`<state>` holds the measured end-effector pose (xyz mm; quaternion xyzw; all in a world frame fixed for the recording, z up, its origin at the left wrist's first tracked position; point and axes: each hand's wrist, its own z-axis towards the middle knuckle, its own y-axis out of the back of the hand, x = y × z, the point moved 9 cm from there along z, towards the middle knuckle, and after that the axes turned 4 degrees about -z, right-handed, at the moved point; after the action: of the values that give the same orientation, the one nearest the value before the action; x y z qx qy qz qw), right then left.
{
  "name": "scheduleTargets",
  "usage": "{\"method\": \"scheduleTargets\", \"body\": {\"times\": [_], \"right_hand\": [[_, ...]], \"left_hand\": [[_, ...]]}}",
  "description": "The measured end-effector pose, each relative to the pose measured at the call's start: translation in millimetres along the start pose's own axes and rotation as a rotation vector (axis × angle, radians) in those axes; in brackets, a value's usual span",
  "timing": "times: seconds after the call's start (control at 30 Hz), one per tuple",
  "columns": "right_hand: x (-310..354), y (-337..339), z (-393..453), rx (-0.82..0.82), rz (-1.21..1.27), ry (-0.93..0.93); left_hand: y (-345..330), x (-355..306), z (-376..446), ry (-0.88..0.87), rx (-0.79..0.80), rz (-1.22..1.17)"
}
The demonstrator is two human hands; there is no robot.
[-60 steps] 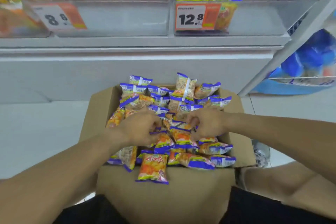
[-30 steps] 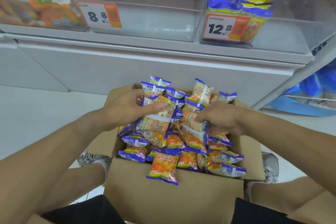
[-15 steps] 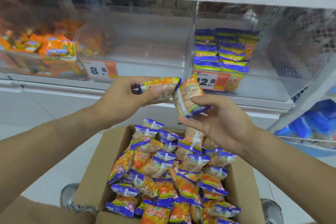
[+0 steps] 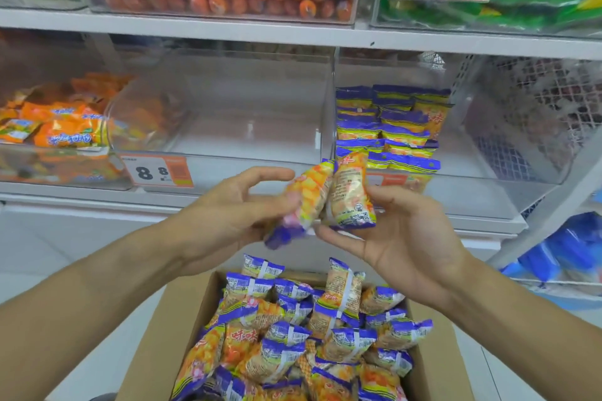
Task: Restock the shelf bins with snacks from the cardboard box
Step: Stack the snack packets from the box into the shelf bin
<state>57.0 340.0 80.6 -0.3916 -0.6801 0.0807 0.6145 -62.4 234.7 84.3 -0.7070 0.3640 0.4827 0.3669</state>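
Snack packets (image 4: 329, 195) held between both hands, grip apparently loose.

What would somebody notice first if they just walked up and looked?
Probably the two hands in the middle: the left hand and right hand each hold an orange-and-purple snack packet. Below them sits a cardboard box heaped with matching packets, and a clear bin behind holds a neat stack.

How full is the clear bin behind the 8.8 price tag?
Empty: the clear bin shows only its bare floor, no packets inside.
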Motion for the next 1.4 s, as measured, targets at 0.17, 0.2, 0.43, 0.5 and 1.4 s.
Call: {"method": "scheduleTargets", "body": {"times": [0.17,0.2,0.43,0.5,1.4], "right_hand": [[-17,10,10,0.1,-0.363,-0.169],[-16,16,12,0.088,-0.408,-0.178],[-6,32,19,-0.068,-0.439,-0.118],[-6,41,20,-0.147,-0.531,-0.091],[17,26,12,0.052,-0.775,0.263]], "left_hand": [[-7,25,9,0.158,0.057,0.157],[-1,26,12,0.144,-0.011,0.191],[10,21,21,0.069,-0.17,0.248],[5,25,24,0.102,-0.146,0.191],[-26,10,25,-0.081,0.082,0.278]]}}
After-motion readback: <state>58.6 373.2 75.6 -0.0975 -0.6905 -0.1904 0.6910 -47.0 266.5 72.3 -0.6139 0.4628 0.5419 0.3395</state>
